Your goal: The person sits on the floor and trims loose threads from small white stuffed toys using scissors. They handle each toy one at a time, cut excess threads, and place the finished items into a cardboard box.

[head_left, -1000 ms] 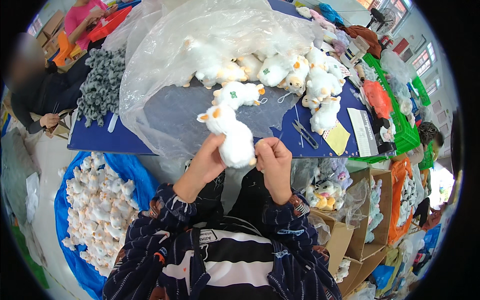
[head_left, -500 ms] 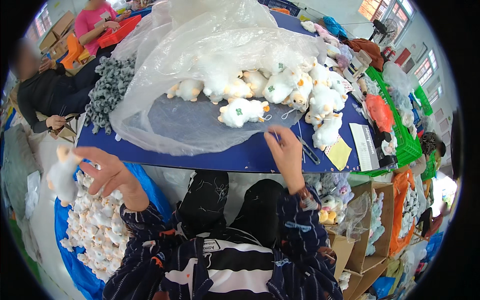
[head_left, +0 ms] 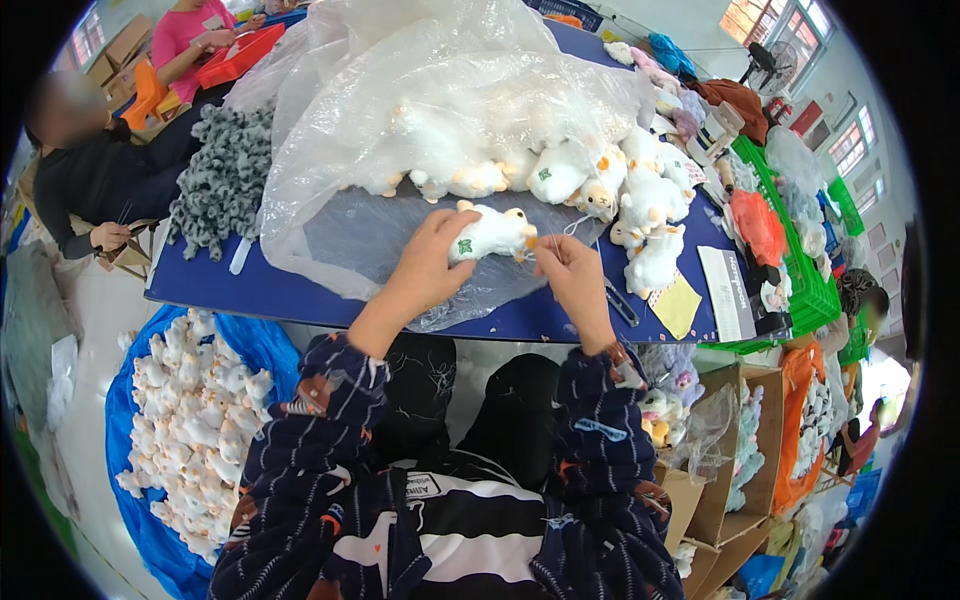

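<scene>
Head view: green-marked plush toy point(head_left: 495, 234)

Dressed in an open navy jacket point(head_left: 285, 500), ruled with thin pale dashed stripes and scattered with orange and brown motifs. Wears underneath a top point(head_left: 480, 550) banded black and white, plus a small lettered patch point(head_left: 422, 487). Below the table's point(head_left: 210, 285) near edge, clad in black trousers point(head_left: 510, 410), flecked with pale threads point(head_left: 432, 378).
</scene>
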Action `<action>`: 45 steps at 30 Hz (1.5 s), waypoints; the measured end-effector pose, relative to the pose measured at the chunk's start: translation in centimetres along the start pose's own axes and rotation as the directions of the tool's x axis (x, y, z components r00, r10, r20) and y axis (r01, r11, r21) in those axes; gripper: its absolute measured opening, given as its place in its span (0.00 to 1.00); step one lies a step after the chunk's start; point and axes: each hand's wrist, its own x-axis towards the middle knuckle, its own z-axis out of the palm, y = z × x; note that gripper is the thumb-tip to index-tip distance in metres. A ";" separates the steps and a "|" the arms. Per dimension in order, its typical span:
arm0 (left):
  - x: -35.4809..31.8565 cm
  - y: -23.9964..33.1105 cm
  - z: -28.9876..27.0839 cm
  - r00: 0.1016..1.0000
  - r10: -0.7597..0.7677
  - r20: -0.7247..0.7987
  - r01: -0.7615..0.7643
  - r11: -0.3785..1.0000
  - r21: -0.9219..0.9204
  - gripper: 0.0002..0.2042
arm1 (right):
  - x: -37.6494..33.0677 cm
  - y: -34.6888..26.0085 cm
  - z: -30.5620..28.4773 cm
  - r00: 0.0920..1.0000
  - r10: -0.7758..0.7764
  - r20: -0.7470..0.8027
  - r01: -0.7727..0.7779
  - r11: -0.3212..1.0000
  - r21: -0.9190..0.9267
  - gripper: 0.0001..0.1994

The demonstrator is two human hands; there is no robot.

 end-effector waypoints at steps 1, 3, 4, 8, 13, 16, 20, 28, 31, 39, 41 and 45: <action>-0.5 0.2 -0.3 0.999 0.025 -0.038 -0.025 1.000 -0.003 0.23 | -1.0 -1.0 -0.5 0.998 0.046 0.044 -0.046 0.999 -0.005 0.09; -1.6 0.5 -0.9 0.999 -0.029 0.036 0.036 0.977 -0.209 0.22 | -2.6 -0.5 -1.3 0.994 -0.011 0.107 0.022 0.995 -0.101 0.09; -2.0 0.6 -1.0 0.996 -0.051 0.076 0.072 0.949 -0.306 0.21 | -3.4 -0.1 -1.3 0.990 -0.122 0.073 0.131 0.983 -0.131 0.09; -2.6 1.8 -0.8 0.990 -0.084 0.113 0.114 0.951 -0.288 0.21 | -5.8 -1.0 0.2 0.858 -0.509 0.063 0.501 0.805 -0.317 0.12; -2.4 2.8 -0.7 0.994 0.001 0.114 0.022 0.980 -0.198 0.20 | -5.5 1.1 2.3 0.805 -0.593 0.023 0.523 0.690 -0.500 0.09; -2.6 2.9 -0.7 0.997 0.049 0.059 -0.041 0.990 -0.135 0.20 | -5.7 1.5 1.5 0.921 -0.389 -0.026 0.380 0.910 -0.164 0.05; -2.8 3.1 -0.3 0.960 0.267 -0.081 -0.245 0.946 0.212 0.19 | -6.4 0.8 -3.9 0.987 -0.144 -0.076 0.132 0.981 -0.140 0.05; -3.5 4.6 1.0 0.897 0.438 0.058 -0.428 0.828 0.362 0.12 | -4.0 5.9 -10.1 0.990 -0.136 0.024 0.119 0.752 -0.649 0.18; -3.5 2.8 2.0 0.864 0.503 -0.006 -0.452 0.781 0.431 0.07 | -3.4 6.3 -10.0 0.960 -0.239 0.145 0.275 0.714 -0.643 0.14; -2.9 1.6 4.1 0.770 0.626 -0.121 -0.531 0.735 0.421 0.02 | -3.1 6.1 -14.1 0.959 0.056 0.278 0.158 0.709 -0.687 0.18; -3.2 1.8 4.2 0.766 0.630 -0.131 -0.509 0.717 0.476 0.02 | -2.3 5.7 -14.3 0.946 0.079 0.314 0.186 0.660 -0.728 0.14; -2.6 1.7 4.4 0.761 0.634 -0.138 -0.476 0.690 0.545 0.02 | -2.5 3.5 -12.1 0.945 0.072 0.318 0.199 0.646 -0.737 0.09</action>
